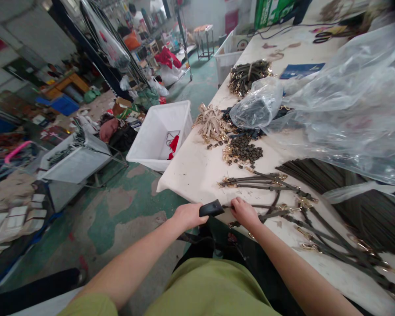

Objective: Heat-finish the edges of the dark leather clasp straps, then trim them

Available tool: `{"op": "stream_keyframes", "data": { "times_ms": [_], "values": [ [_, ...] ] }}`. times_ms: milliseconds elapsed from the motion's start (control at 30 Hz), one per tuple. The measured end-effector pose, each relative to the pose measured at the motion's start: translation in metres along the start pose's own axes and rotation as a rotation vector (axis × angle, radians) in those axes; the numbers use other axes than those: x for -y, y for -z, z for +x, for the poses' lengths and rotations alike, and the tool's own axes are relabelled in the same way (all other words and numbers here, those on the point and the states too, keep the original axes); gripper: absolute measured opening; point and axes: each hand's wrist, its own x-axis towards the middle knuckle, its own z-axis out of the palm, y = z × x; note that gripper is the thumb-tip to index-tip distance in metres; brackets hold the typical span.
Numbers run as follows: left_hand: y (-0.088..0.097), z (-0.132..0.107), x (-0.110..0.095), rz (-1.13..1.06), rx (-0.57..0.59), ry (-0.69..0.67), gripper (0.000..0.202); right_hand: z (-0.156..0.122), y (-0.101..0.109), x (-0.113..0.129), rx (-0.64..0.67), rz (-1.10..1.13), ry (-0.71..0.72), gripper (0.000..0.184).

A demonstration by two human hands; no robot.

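My left hand (190,216) is closed around a smooth black handle-like object (212,208), held just off the table's front edge; its exact kind I cannot make out. Close beside it, my right hand (243,211) pinches a thin dark olive strap (263,206) at the table edge, its fingers pressed together. Several more olive straps with gold-coloured metal clips (304,202) lie to the right of that hand. Beyond the hands is a small bundle of straps (260,181), and behind it a heap of small dark pieces (245,150).
A beige strap bundle (212,123) and a dark bundle (250,74) lie farther back on the white table (187,175). Clear plastic sheeting (342,101) covers part of the right side, near long dark strips (358,210). A white bin (148,131) stands left of the table.
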Motion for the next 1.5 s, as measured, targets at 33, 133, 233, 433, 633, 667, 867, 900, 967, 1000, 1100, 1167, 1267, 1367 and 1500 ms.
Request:
{"op": "stream_keyframes", "data": {
  "times_ms": [33,133,233,433,633,667,867,900,967,1000,1100,1167,1267,1367,1500],
  "values": [
    [-0.002,-0.003,-0.001,-0.003,0.005,-0.010,0.046,-0.003,-0.002,0.000,0.016,0.016,-0.026,0.010],
    [-0.005,-0.010,-0.004,0.009,0.031,-0.015,0.044,-0.008,-0.006,0.000,0.042,0.095,-0.060,0.014],
    [-0.004,-0.018,-0.004,0.014,0.047,0.009,0.039,-0.008,-0.006,0.002,0.049,0.121,-0.067,0.021],
    [-0.003,-0.027,-0.005,-0.014,0.065,0.037,0.039,-0.007,-0.004,0.000,0.078,0.111,-0.038,0.018],
    [-0.009,-0.032,-0.006,-0.034,0.028,0.011,0.041,-0.006,-0.003,0.001,0.093,0.067,-0.064,0.021],
    [-0.010,-0.033,-0.007,-0.039,0.028,0.012,0.041,-0.005,-0.003,0.001,0.096,0.062,-0.061,0.020],
    [-0.012,-0.039,-0.008,-0.045,0.038,0.038,0.039,-0.004,-0.004,0.001,0.114,0.070,-0.043,0.021],
    [-0.013,-0.039,-0.008,-0.048,0.037,0.034,0.039,-0.003,-0.003,0.000,0.117,0.064,-0.053,0.022],
    [-0.015,-0.039,-0.008,-0.054,0.033,0.025,0.039,-0.003,-0.003,0.000,0.117,0.065,-0.043,0.021],
    [-0.016,-0.039,-0.008,-0.057,0.033,0.022,0.039,-0.003,-0.002,-0.001,0.115,0.073,-0.024,0.019],
    [-0.019,-0.039,-0.008,-0.054,0.036,0.017,0.039,-0.003,-0.002,-0.002,0.111,0.102,0.023,0.018],
    [-0.020,-0.039,-0.008,-0.051,0.035,0.012,0.038,-0.002,-0.002,-0.002,0.122,0.098,0.004,0.021],
    [-0.022,-0.040,-0.008,-0.053,0.020,0.000,0.038,-0.001,-0.003,-0.003,0.133,0.086,-0.019,0.020],
    [-0.023,-0.041,-0.007,-0.057,0.007,0.004,0.038,-0.001,-0.005,-0.004,0.126,0.109,0.031,0.018],
    [-0.023,-0.042,-0.007,-0.060,0.005,0.010,0.039,0.001,-0.005,-0.003,0.132,0.081,-0.001,0.023]
  ]
}}
